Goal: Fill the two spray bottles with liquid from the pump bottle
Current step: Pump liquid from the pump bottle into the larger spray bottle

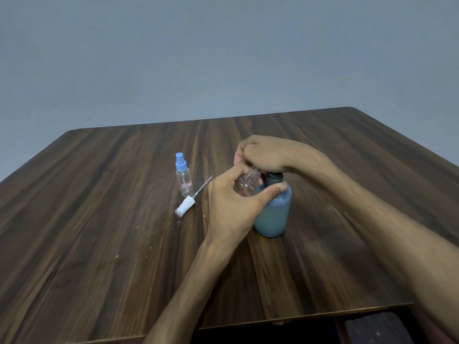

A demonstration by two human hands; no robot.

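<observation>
- Pump bottle (273, 214), blue-bodied with a dark collar, stands upright on the wooden table (99, 194) near its middle; the right hand (263, 155) lies over its top, fingers curled down where the pump head would be. The head itself is hidden beneath the hand, so whether it is pressed down cannot be told.
- Left hand (233, 197) grips an uncapped clear spray bottle (248, 184), fingers wrapped round the body and the thumb reaching across to touch the pump bottle's shoulder. The open threaded neck is tilted up towards the right hand's fingers.
- Step in hand, by judgement: filling the first of the two spray bottles, its mouth held close under the hidden spout.
- Next move likely calls for keeping the narrow neck in line with the spout while pumping, since a small opening invites spills; the liquid level in the clear bottle is not readable.
- Removed white sprayer cap (185, 206), with its dip tube, lies on the table just left of the hands.
- Second spray bottle (184, 177), blue-capped, stands upright beyond the cap and appears empty, so its filling remains to be done.
</observation>
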